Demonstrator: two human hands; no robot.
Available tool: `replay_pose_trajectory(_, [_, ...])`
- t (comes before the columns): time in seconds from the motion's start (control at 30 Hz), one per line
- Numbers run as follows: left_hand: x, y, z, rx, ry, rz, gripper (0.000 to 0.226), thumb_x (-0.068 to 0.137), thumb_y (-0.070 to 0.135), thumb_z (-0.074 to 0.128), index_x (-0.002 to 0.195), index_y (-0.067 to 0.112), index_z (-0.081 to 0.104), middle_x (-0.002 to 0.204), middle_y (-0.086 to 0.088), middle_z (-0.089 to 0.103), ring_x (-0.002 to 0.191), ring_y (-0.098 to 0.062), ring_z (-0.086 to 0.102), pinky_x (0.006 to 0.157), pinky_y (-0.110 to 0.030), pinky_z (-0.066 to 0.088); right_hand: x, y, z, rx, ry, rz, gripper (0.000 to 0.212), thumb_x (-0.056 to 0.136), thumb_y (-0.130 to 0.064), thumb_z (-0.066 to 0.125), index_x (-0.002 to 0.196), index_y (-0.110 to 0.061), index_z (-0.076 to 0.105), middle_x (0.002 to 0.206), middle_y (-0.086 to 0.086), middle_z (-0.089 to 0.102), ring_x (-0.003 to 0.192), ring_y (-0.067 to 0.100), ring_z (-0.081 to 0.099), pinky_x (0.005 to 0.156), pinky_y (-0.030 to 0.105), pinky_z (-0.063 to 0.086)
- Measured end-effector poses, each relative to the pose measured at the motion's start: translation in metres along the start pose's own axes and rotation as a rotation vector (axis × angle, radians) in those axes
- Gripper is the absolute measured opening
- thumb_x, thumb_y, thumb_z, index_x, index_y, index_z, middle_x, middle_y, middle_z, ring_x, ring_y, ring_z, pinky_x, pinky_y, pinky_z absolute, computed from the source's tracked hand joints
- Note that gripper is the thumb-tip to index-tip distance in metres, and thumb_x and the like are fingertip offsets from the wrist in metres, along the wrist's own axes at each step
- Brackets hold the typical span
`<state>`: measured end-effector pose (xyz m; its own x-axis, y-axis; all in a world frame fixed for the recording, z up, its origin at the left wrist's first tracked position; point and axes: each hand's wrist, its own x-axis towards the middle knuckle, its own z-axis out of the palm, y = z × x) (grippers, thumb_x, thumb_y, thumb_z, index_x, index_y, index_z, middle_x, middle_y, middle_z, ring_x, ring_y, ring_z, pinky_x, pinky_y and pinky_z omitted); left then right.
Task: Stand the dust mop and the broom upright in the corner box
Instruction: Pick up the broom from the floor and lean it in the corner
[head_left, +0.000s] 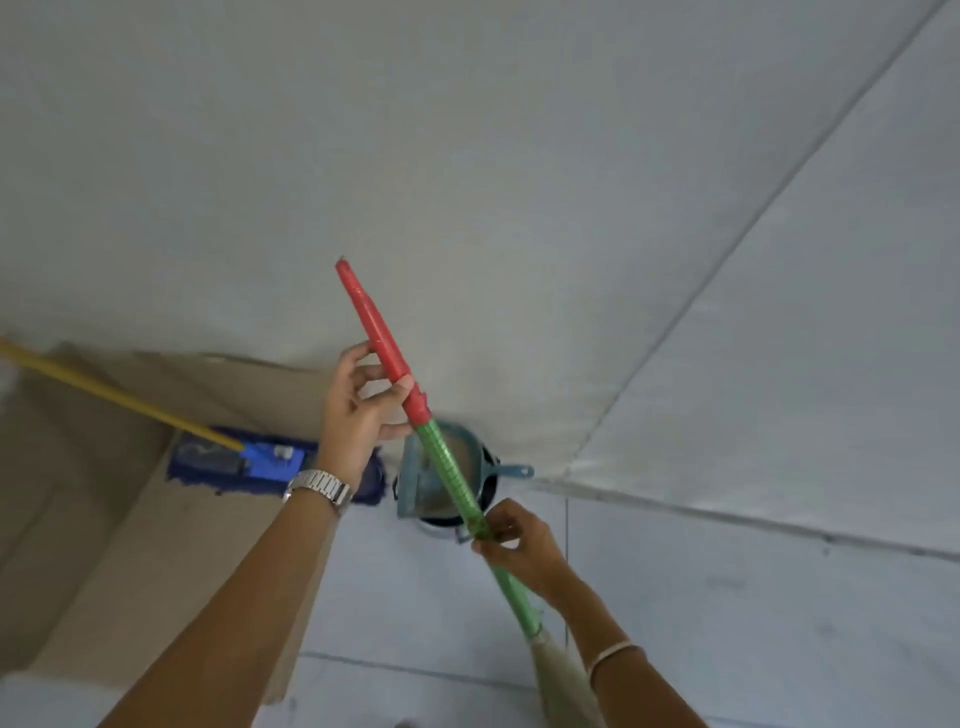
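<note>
I hold a broom (448, 462) with a red-and-green handle, tilted, its red tip toward the wall and its pale bristles low at the bottom edge. My left hand (358, 410) wraps loosely around the red part near the join. My right hand (511, 540) grips the green part lower down. The dust mop has a blue head (270, 462) lying in the open cardboard box (130, 530) at the left, and its yellow handle (114, 395) leans up and out to the left.
A teal dustpan (431, 478) stands in a dark bucket against the wall, right behind the broom handle. Grey walls meet in a corner at the right. Pale floor tiles lie below.
</note>
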<state>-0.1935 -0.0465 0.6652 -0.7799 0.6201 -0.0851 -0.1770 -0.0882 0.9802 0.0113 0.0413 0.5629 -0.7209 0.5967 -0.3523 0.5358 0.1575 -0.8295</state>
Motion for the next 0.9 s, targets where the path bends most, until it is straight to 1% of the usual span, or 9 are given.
replay_pose_trajectory(0.07, [-0.005,0.057,0.002,0.055,-0.043,0.071,0.045,0.080,-0.001,0.065,0.095,0.041,0.055,0.094,0.000,0.062,0.069,-0.013,0.072,0.049,-0.030,0.058,-0.016,-0.043,-0.006,0.055,-0.018,-0.065,0.029,0.072,-0.005,0.076,0.072,-0.022,0.053,0.077,0.013,0.064,0.074,0.024,0.063,0.073,0.033,0.053])
replay_pose_trajectory(0.17, [-0.018,0.136,0.005,0.120,-0.115,0.161,0.044,0.082,-0.001,0.063,0.100,0.037,0.053,0.096,-0.003,0.062,0.072,-0.014,0.072,0.050,-0.032,0.058,-0.038,-0.102,-0.014,0.146,0.001,-0.143,0.029,0.071,0.005,0.074,0.076,-0.008,0.048,0.075,0.011,0.053,0.065,0.017,0.052,0.062,0.025,0.047])
replay_pose_trajectory(0.3, [-0.046,0.220,-0.010,0.148,-0.172,0.247,0.042,0.083,0.000,0.062,0.109,0.031,0.051,0.097,-0.005,0.062,0.081,-0.019,0.070,0.056,-0.039,0.061,-0.063,-0.167,-0.008,0.195,0.014,-0.215,0.030,0.071,0.004,0.074,0.072,-0.013,0.050,0.076,0.014,0.059,0.072,0.024,0.057,0.072,0.044,0.052])
replay_pose_trajectory(0.4, [-0.069,0.266,-0.034,0.157,-0.183,0.318,0.042,0.082,-0.001,0.063,0.104,0.034,0.053,0.097,-0.005,0.062,0.074,-0.014,0.072,0.053,-0.035,0.059,-0.074,-0.210,0.007,0.160,0.028,-0.266,0.030,0.069,0.004,0.073,0.072,-0.017,0.052,0.070,0.003,0.057,0.069,0.022,0.055,0.068,0.039,0.051])
replay_pose_trajectory(0.47, [-0.078,0.287,-0.047,0.164,-0.191,0.350,0.042,0.081,0.000,0.064,0.104,0.033,0.053,0.099,-0.008,0.060,0.073,-0.014,0.072,0.053,-0.034,0.059,-0.077,-0.229,0.019,0.171,0.045,-0.298,0.030,0.070,0.007,0.072,0.076,-0.017,0.054,0.070,0.000,0.056,0.070,0.020,0.055,0.070,0.032,0.050])
replay_pose_trajectory(0.57, [-0.091,0.310,-0.080,0.162,-0.183,0.394,0.042,0.080,0.001,0.066,0.106,0.032,0.053,0.103,-0.014,0.058,0.073,-0.016,0.072,0.055,-0.036,0.060,-0.082,-0.256,0.047,0.212,0.063,-0.346,0.027,0.071,0.006,0.072,0.086,-0.013,0.059,0.078,0.003,0.062,0.076,0.020,0.058,0.078,0.039,0.052])
replay_pose_trajectory(0.7, [-0.102,0.326,-0.153,0.159,-0.188,0.403,0.043,0.080,-0.001,0.065,0.105,0.032,0.053,0.102,-0.012,0.058,0.075,-0.014,0.072,0.056,-0.035,0.060,-0.083,-0.294,0.114,0.222,0.102,-0.358,0.028,0.070,0.004,0.074,0.078,-0.020,0.061,0.076,0.000,0.063,0.076,0.021,0.059,0.078,0.037,0.051])
replay_pose_trajectory(0.8, [-0.103,0.333,-0.213,0.166,-0.201,0.404,0.043,0.081,-0.001,0.064,0.103,0.035,0.053,0.101,-0.008,0.059,0.076,-0.013,0.072,0.057,-0.033,0.060,-0.081,-0.320,0.167,0.198,0.115,-0.365,0.030,0.068,0.004,0.076,0.077,-0.020,0.061,0.079,0.005,0.065,0.077,0.025,0.061,0.077,0.036,0.051])
replay_pose_trajectory(0.9, [-0.103,0.334,-0.254,0.149,-0.188,0.409,0.043,0.082,0.000,0.063,0.105,0.035,0.053,0.099,-0.005,0.060,0.079,-0.015,0.071,0.062,-0.037,0.061,-0.078,-0.337,0.206,0.184,0.129,-0.378,0.028,0.066,0.003,0.078,0.080,-0.015,0.062,0.084,0.014,0.067,0.076,0.024,0.061,0.073,0.023,0.052])
